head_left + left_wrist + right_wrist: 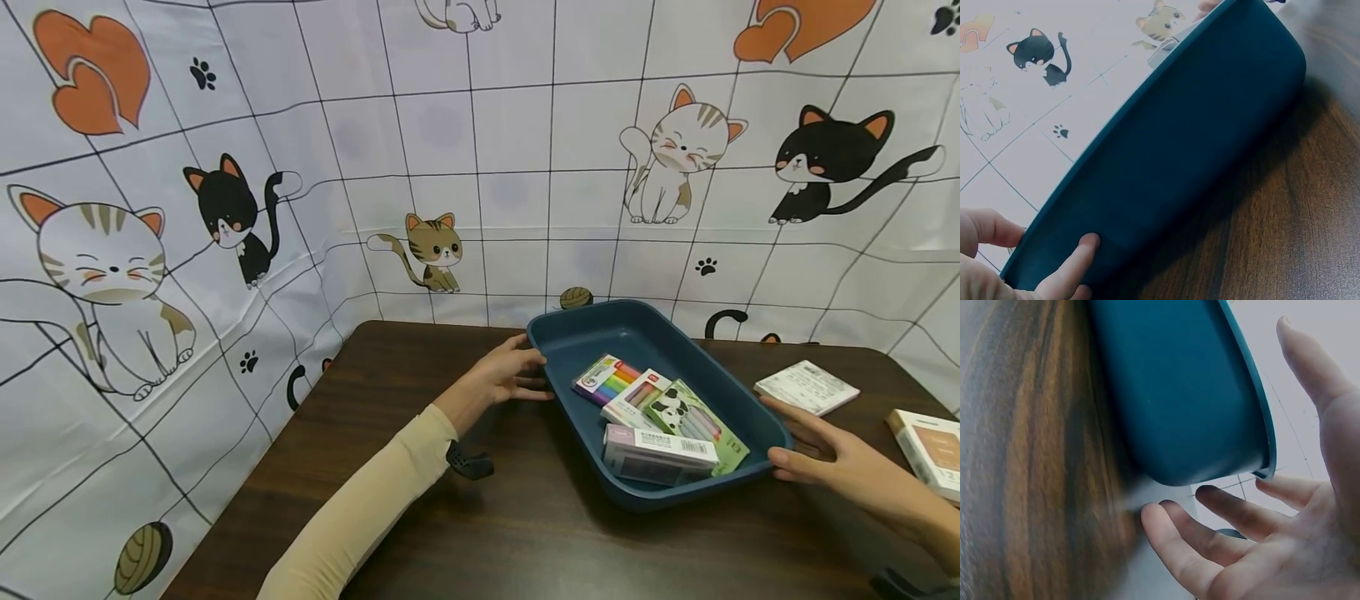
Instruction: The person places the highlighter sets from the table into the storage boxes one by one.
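Observation:
A dark blue plastic bin (637,321) sits at an angle over the brown table, with several small boxes inside. These include a rainbow-coloured pack (606,379), a white box with red marks (633,400), a green panda box (693,421) and a lilac-grey box (660,454) with a barcode. My left hand (502,375) holds the bin by its far left side; in the left wrist view one finger (1075,265) presses the outer wall and another reaches the rim. At the bin's right corner, my right hand (840,458) has its fingers spread, fingertips right at the rim.
On the table's right, a white printed box (807,387) lies behind my right hand, and a white-and-tan box (930,450) lies by the right edge. Dark wooden tabletop (405,367) extends left of the bin. A cat-patterned sheet (510,200) hangs behind the table.

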Motion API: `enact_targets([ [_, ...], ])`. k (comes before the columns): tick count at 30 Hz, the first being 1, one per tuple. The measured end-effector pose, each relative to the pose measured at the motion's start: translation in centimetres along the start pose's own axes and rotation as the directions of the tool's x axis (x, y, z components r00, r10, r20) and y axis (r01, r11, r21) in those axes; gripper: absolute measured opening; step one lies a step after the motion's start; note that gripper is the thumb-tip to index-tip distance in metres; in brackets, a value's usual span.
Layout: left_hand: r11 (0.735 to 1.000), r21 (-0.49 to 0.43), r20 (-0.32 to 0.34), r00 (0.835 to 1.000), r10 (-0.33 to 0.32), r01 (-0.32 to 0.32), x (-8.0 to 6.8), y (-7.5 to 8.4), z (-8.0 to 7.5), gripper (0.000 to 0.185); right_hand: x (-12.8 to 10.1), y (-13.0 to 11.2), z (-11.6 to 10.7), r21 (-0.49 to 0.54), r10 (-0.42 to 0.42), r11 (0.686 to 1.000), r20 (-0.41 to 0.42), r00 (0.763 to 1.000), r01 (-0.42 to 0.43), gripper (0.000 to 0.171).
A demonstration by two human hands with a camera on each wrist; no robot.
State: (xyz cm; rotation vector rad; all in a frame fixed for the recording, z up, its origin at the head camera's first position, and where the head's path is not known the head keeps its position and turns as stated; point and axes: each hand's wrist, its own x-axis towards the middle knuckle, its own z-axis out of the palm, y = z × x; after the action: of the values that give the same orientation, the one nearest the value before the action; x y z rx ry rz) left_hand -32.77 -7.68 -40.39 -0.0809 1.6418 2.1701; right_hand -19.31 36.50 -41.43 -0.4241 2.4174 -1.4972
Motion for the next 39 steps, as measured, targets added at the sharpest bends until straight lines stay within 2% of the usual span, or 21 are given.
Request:
enact_targets([
  [12, 1.0, 0.013, -0.001, 1.0, 0.002, -0.002, -0.2, 0.1, 0.1, 0.083, 0.1, 1.2, -1.1, -0.095, -0.064, 0.994, -0.113, 0.992, 0.053, 0.057],
  [17, 1.0, 0.011, 0.001, 1.0, 0.003, -0.003, -0.2, 0.1, 0.0, 0.084, 0.1, 1.6, -1.9, -0.114, -0.06, 0.993, -0.144, 0.988, 0.044, 0.057],
  [26, 1.0, -0.009, 0.003, 1.0, -0.002, 0.002, -0.1, 0.1, -0.1, 0.087, -0.3, 1.4, -3.3, -0.106, -0.073, 0.993, -0.141, 0.987, 0.058, 0.058],
  [31, 1.0, -0.012, 0.0, 1.0, -0.003, 0.003, 0.0, 0.1, -0.3, 0.085, 0.1, 1.6, -3.4, -0.119, -0.072, 0.991, -0.139, 0.988, 0.056, 0.061],
  [35, 1.0, -0.011, 0.007, 1.0, -0.007, 0.007, 0.1, 0.0, -0.5, 0.085, 0.2, 2.2, -3.3, -0.109, -0.113, 0.989, -0.16, 0.981, 0.097, 0.057],
  [39, 1.0, -0.015, 0.013, 1.0, -0.009, 0.009, 0.1, 0.0, -0.4, 0.087, 0.1, 2.7, -3.4, -0.09, -0.105, 0.992, -0.182, 0.978, 0.09, 0.055],
])
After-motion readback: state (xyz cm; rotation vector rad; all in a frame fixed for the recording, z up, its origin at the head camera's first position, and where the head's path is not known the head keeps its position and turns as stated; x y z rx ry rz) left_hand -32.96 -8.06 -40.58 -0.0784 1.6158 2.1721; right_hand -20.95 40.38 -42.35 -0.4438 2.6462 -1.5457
